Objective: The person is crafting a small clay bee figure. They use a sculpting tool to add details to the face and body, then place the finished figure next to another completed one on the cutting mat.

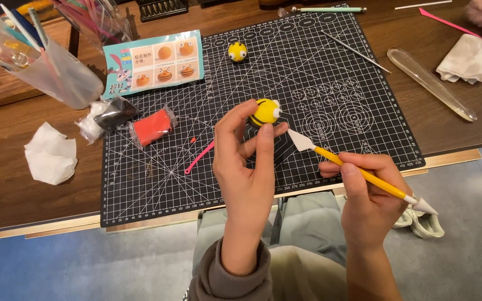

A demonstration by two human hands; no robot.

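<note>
**One head-worn view, looking steeply down over the desk's near edge**

The single camera sits on the person's head and faces forward and down, close enough that both forearms rise from the bottom of the frame. It takes in the desk from its near edge to the clutter along its far edge, with the black cutting mat filling the middle. Below the near edge, the lap and blue floor show. No second view shares the scene.
</note>
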